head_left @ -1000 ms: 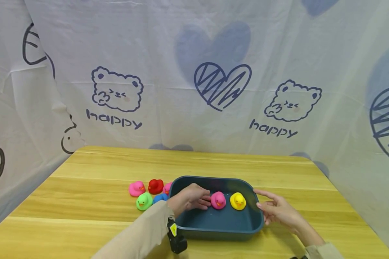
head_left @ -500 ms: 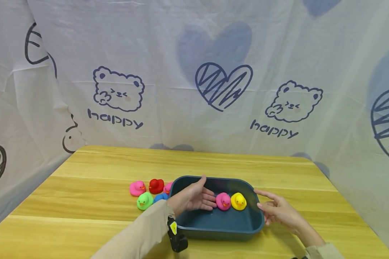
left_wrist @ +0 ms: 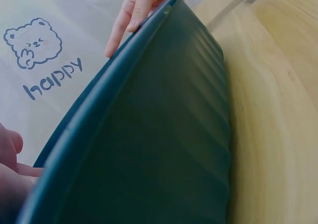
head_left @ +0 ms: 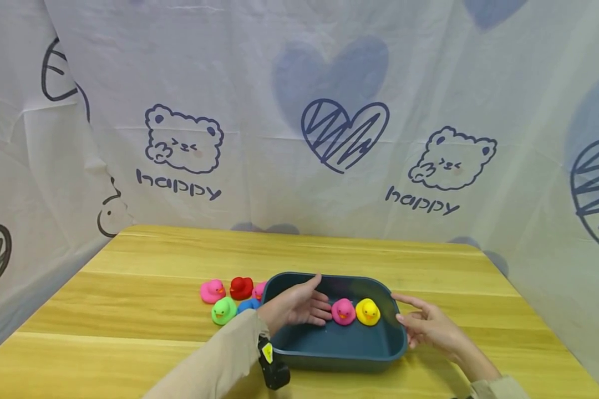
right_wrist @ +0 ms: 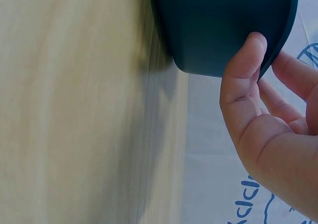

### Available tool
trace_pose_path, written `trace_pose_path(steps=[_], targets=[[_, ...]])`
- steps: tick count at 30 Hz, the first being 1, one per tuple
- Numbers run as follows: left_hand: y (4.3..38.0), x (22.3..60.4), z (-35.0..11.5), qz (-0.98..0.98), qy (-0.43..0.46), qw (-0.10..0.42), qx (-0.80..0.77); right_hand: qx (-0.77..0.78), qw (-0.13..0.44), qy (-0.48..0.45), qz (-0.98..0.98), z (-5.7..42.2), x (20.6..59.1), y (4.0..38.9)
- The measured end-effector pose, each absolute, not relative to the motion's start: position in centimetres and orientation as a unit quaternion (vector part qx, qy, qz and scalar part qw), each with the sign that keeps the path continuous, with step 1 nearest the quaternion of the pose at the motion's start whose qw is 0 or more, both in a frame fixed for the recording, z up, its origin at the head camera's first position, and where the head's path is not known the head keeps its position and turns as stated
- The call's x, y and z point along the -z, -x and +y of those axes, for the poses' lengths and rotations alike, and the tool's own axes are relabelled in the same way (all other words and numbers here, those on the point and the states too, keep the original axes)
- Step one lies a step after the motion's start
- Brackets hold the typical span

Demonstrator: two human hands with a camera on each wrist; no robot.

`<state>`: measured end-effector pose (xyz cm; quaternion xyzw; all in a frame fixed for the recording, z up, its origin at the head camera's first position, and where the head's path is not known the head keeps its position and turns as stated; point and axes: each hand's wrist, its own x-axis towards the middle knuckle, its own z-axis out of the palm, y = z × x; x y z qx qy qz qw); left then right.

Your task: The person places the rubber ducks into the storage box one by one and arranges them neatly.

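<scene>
Pink duck (head_left: 344,312) is sitting upright inside the dark teal bin (head_left: 339,353), about mid-length, with the yellow duck (head_left: 368,312) sitting right beside it toward the right end. Left hand (head_left: 301,305) is lying open inside the bin, fingers straight and pointing at the pink duck, thumb standing up, gripping nothing. Fingertips are looking like they're touching the duck, but the bin wall is blocking the left wrist view, so not certain. Left forearm is crossing the left rim. Right hand (head_left: 429,326) is resting half open on the bin's right end: index straight at the far corner, thumb at the rim, a bent finger touching the outer wall, nothing wrapped tight. Bin floor is showing bare from the ducks to the near wall; a narrower gap is showing between yellow duck and right wall. Outside, a bunch is sitting off the left rim: green duck (head_left: 224,311), blue duck (head_left: 247,305) and second pink duck (head_left: 259,290) partly hidden, red duck (head_left: 242,288), third pink duck (head_left: 212,291). Wooden table (head_left: 479,293) is extending past the bin on every side, its back edge meeting the printed cloth (head_left: 267,177).
</scene>
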<state>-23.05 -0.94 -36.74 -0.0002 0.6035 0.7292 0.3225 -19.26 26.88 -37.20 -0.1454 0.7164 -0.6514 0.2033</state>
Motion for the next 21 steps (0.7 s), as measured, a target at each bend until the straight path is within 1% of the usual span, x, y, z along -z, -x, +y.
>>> trace_pose_path(steps=[8, 11, 18, 21], targets=[[22.9, 36.6, -1.5, 0.6, 0.008, 0.301, -0.741, 0.648, 0.203, 0.153, 0.718, 26.8, 37.1, 19.2], [23.0, 36.5, -1.8, 0.602, -0.017, 0.292, -0.743, 0.648, 0.205, 0.153, 0.718, 26.8, 37.1, 19.1], [22.8, 36.5, -2.6, 0.631, -0.08, 0.252, -0.73, 0.649, 0.208, 0.152, 0.716, 26.8, 37.1, 19.1], [22.6, 36.4, -2.9, 0.629, -0.101, 0.245, -0.73, 0.65, 0.207, 0.151, 0.716, 26.8, 37.0, 19.0]])
